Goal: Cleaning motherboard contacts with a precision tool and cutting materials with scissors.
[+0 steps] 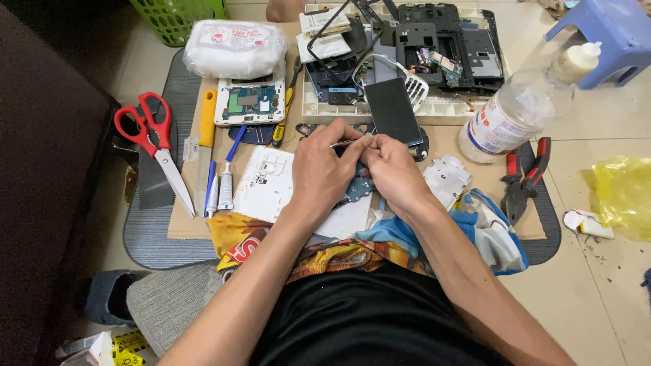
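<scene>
Metal tweezers (344,143) — thin and silvery — are pinched in the left hand (324,173), whose grip is closed tight around them. The right hand (393,171) is closed on a small blue circuit board (357,190), likely steadying it for fine work, at the centre of the cardboard surface (183,227). At nine o'clock lie red-handled scissors (152,139); at two o'clock, a clear plastic bottle (515,115).

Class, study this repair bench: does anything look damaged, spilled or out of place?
Crumpled paper scraps and dark crumbs lie on the floor tiles right of the mat. The dismantled laptop shell and opened phone are stripped of covers. Nothing looks spilled; the bottle lies capped.
</scene>
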